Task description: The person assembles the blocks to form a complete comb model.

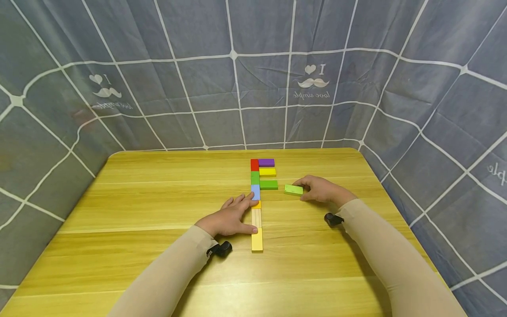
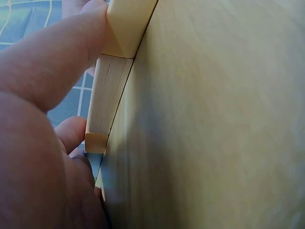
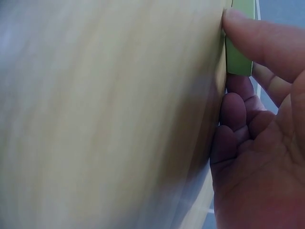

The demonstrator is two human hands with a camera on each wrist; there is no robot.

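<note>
A column of wooden blocks lies end to end on the table: red (image 1: 255,165), green (image 1: 255,178), light blue (image 1: 255,191), orange (image 1: 257,204), plain wood (image 1: 256,218) and pale yellow (image 1: 257,240). My left hand (image 1: 229,217) rests along its left side with fingers spread. Its thumb touches the pale yellow block (image 2: 126,28), and its fingertips lie over the blue and orange ones. To the right, my right hand (image 1: 321,190) pinches a light green block (image 1: 293,190) between thumb and fingers, low over the table. That block's near end shows in the right wrist view.
Purple (image 1: 266,163), yellow (image 1: 267,172) and green (image 1: 269,185) blocks stick out sideways from the column's right side, with gaps between them. The wooden table (image 1: 166,185) ends at a grey checked curtain (image 1: 261,83) at the back and sides.
</note>
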